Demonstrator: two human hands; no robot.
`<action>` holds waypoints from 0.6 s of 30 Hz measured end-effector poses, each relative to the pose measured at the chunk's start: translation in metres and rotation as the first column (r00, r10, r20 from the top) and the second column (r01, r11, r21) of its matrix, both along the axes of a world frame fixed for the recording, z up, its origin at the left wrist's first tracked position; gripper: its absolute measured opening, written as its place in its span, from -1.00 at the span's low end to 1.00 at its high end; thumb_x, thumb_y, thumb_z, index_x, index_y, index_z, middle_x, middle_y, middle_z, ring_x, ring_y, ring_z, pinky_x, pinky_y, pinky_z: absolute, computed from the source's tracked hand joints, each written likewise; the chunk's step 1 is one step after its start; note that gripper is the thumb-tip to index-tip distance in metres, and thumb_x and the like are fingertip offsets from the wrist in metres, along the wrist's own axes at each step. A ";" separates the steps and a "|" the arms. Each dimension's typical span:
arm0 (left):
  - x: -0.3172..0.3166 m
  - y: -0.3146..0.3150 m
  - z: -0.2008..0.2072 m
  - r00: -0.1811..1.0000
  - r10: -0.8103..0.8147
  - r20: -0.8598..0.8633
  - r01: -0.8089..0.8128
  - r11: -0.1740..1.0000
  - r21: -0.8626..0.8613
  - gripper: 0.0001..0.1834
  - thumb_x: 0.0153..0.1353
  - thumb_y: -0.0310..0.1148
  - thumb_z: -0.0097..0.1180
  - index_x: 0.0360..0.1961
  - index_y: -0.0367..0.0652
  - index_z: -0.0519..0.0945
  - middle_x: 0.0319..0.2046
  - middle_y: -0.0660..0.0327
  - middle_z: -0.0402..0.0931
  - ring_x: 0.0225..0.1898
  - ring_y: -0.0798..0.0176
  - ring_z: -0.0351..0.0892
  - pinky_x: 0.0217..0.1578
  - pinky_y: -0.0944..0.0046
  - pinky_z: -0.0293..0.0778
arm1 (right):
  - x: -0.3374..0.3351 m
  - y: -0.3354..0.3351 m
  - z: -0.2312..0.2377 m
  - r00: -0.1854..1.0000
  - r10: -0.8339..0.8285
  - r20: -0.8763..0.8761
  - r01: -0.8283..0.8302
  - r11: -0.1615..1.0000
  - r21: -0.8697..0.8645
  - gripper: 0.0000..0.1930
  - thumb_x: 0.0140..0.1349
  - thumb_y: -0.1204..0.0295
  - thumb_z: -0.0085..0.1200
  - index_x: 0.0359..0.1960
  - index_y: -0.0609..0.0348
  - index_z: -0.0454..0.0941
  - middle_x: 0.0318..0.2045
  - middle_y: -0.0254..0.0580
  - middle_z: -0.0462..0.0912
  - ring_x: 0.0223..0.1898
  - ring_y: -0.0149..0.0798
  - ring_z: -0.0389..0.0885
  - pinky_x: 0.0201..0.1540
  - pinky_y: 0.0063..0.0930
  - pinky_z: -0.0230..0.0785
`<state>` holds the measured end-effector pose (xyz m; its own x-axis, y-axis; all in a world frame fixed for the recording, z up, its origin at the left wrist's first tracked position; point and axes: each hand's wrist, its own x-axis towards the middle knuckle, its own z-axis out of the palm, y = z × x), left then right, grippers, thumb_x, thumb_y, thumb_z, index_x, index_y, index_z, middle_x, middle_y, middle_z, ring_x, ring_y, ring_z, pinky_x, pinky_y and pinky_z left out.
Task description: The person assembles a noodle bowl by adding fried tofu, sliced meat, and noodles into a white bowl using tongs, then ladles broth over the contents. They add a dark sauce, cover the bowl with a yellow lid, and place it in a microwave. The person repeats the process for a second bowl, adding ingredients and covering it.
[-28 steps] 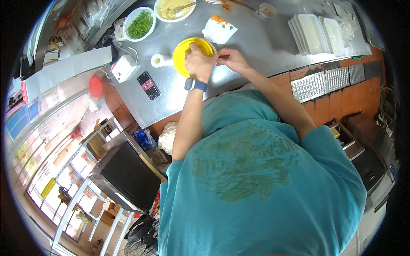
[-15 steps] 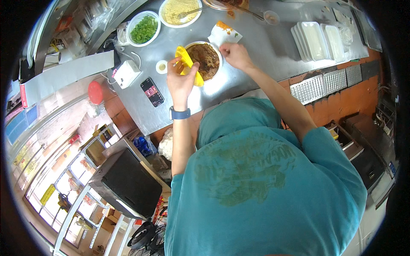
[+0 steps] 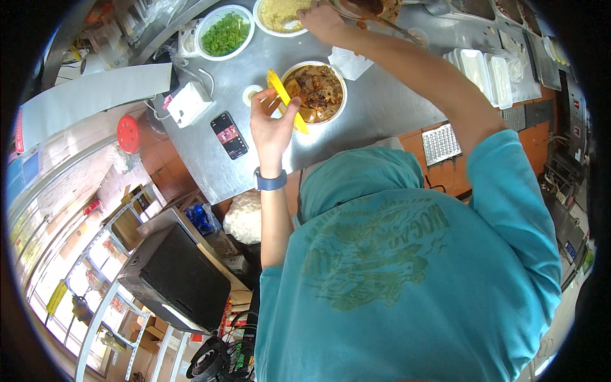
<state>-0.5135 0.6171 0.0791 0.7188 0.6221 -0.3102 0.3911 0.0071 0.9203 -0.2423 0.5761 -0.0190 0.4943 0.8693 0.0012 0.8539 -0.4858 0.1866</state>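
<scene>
A white bowl of brown stewed food point(image 3: 315, 89) stands uncovered on the steel counter point(image 3: 375, 114). My left hand point(image 3: 270, 124) holds a yellow lid point(image 3: 286, 102) tilted on edge just left of that bowl; a blue watch is on the wrist. My right hand point(image 3: 321, 19) reaches far across to a white bowl of pale yellow food point(image 3: 280, 13) at the counter's back edge. Its fingers are curled, and whether they grip anything is hidden. A long utensil handle point(image 3: 388, 28) lies just right of that hand.
A bowl of chopped greens point(image 3: 224, 33), a small white cup point(image 3: 252, 95), a phone point(image 3: 229, 135) and a white box with a cable point(image 3: 189, 103) sit left of the stew bowl. A white napkin point(image 3: 353, 62) and stacked white trays point(image 3: 484, 67) lie to the right.
My left hand lifted the yellow lid off the bowl and now holds it on edge beside it. My right hand left the bowl and stretched to the far yellow-food bowl.
</scene>
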 end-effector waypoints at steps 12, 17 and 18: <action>-0.005 0.003 0.005 0.998 -0.054 -0.023 0.054 0.998 -0.037 -0.48 0.08 -0.39 0.45 0.00 -0.25 0.44 -0.11 -0.05 0.65 -0.03 0.18 0.64 -0.03 0.27 0.55 | 0.020 0.004 0.007 0.939 0.303 -0.163 -0.266 0.939 0.216 -0.81 0.08 0.41 0.08 -0.38 0.23 0.70 -0.42 0.03 0.71 -0.31 -0.01 0.71 -0.20 -0.14 0.54; -0.005 0.003 0.006 1.000 -0.004 -0.001 0.004 0.993 -0.115 -0.50 0.10 -0.45 0.43 0.00 -0.25 0.43 -0.10 -0.03 0.64 -0.01 0.19 0.63 0.00 0.26 0.54 | 0.014 -0.012 -0.004 0.909 0.180 -0.377 -0.144 0.982 0.121 -0.75 0.04 0.30 0.21 -0.43 0.28 0.71 -0.41 0.13 0.70 -0.32 0.08 0.72 -0.22 -0.07 0.57; -0.005 0.002 0.006 1.000 -0.001 0.006 0.001 0.992 -0.126 -0.50 0.11 -0.45 0.43 0.00 -0.24 0.43 -0.10 -0.03 0.64 -0.01 0.20 0.62 0.00 0.26 0.54 | 0.012 -0.016 -0.002 0.890 0.082 -0.449 -0.048 0.995 0.087 -0.72 0.04 0.27 0.23 -0.41 0.29 0.71 -0.38 0.15 0.71 -0.30 0.08 0.72 -0.21 -0.06 0.56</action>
